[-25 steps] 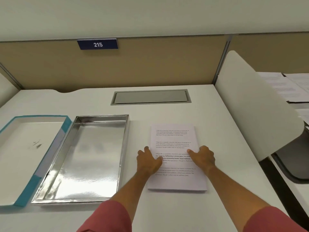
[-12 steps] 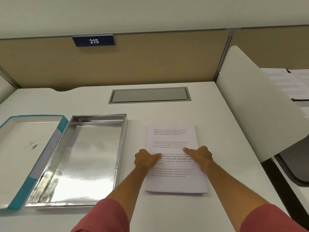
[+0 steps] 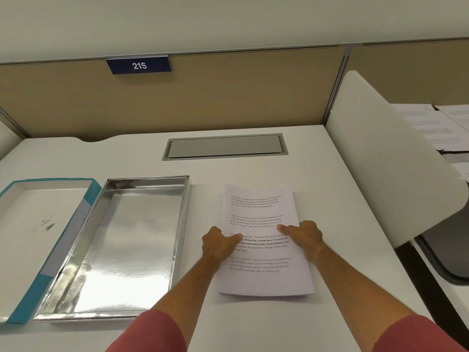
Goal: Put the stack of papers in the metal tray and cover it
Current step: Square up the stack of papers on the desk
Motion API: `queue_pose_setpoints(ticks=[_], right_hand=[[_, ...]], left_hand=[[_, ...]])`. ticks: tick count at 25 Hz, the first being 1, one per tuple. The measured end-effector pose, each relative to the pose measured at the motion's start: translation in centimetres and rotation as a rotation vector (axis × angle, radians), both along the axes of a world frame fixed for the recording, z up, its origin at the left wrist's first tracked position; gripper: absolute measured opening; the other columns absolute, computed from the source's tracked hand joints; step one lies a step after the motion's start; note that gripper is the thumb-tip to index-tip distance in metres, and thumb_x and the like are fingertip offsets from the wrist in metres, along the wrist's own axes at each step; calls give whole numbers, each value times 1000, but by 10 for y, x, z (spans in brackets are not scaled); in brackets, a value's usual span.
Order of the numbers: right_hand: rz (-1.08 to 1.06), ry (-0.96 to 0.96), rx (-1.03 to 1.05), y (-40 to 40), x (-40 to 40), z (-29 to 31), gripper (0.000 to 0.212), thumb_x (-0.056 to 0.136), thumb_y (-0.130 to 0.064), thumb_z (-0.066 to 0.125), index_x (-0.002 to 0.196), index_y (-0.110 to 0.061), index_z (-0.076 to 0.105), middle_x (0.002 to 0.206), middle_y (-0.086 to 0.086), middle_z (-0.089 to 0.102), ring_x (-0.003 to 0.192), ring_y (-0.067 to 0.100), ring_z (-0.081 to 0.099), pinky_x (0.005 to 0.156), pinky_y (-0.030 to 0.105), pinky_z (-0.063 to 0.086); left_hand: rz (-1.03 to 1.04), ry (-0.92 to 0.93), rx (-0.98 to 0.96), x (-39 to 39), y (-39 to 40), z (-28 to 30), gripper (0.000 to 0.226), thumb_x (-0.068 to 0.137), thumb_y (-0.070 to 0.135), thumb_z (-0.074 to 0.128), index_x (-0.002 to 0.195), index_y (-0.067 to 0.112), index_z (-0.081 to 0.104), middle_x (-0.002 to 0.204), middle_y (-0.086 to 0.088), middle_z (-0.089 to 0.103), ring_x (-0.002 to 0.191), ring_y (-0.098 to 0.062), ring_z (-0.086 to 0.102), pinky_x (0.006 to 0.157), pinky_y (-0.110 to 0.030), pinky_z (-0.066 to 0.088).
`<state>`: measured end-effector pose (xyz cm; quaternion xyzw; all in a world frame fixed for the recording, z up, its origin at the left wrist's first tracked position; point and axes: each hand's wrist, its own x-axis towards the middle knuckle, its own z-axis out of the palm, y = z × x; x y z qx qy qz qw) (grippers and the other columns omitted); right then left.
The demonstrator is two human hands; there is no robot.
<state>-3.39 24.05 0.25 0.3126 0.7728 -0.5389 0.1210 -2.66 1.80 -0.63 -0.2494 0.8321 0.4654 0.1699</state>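
Hands clamp the stack of papers [image 3: 264, 240]: your left hand [image 3: 220, 243] and right hand [image 3: 303, 237] grip opposite edges. Squeeze unevenly and sheets could fan out before reaching the metal tray [image 3: 121, 245].

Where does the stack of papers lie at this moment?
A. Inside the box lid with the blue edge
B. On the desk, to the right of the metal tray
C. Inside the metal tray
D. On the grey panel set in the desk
B: the stack of papers lies on the white desk to the right of the metal tray, which holds nothing, with the left hand and right hand gripping its side edges.
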Motion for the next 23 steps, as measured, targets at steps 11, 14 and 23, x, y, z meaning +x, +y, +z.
queue_pose_setpoints(ticks=[11, 14, 23], right_hand=[[-52, -64, -227, 25, -10, -12, 20, 85, -18, 62, 92, 0, 66, 87, 16, 73, 78, 33, 70, 76, 44, 59], [3, -125, -287, 30, -12, -13, 17, 90, -15, 62, 95, 1, 65, 84, 14, 75, 72, 29, 72, 63, 38, 59], [135, 81, -242, 26, -12, 7, 11, 94, -14, 57, 98, -8, 66, 99, 11, 73, 83, 23, 70, 68, 33, 57]], left_hand=[[33, -58, 303, -18, -29, -13, 28, 89, 34, 63, 104, 10, 60, 102, -8, 72, 93, -27, 70, 83, -46, 58], [-40, -80, 370, -23, -32, -12, 23, 93, 34, 57, 103, 14, 62, 98, -2, 75, 87, -20, 72, 68, -33, 56], [-48, 110, 380, -23, -34, 14, 20, 91, 16, 64, 106, 4, 60, 105, -11, 72, 89, -22, 72, 68, -35, 60]])
